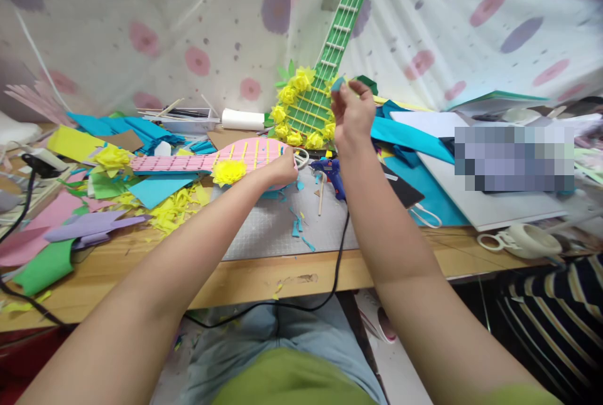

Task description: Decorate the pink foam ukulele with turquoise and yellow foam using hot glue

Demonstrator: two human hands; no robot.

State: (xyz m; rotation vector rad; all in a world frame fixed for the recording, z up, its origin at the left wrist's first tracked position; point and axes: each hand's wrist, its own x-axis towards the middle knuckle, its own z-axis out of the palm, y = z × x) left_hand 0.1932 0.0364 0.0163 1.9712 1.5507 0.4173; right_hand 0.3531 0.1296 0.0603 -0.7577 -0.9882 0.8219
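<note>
My left hand (pixel 284 168) is closed on the right end of a pink paper guitar (pixel 257 149), which has yellow strips and blue sides. A yellow paper flower (pixel 229 172) sits on its body and another is at the far end of its neck. Just beyond my left hand, a pale loop like a scissors handle (pixel 301 157) sticks out. My right hand (pixel 354 107) is raised, pinching a small piece of blue paper (pixel 338 83) between thumb and finger. Behind it leans a green paper guitar (pixel 333 41) trimmed with yellow flowers. A blue glue gun (pixel 332 174) lies below my right hand.
A grey cutting mat (pixel 264 229) with blue scraps and a thin stick (pixel 321 194) covers the middle of the wooden table (pixel 188 295). Colored paper lies heaped at left. A black cord (pixel 340 248) hangs over the edge. A white cup (pixel 527 240) stands right.
</note>
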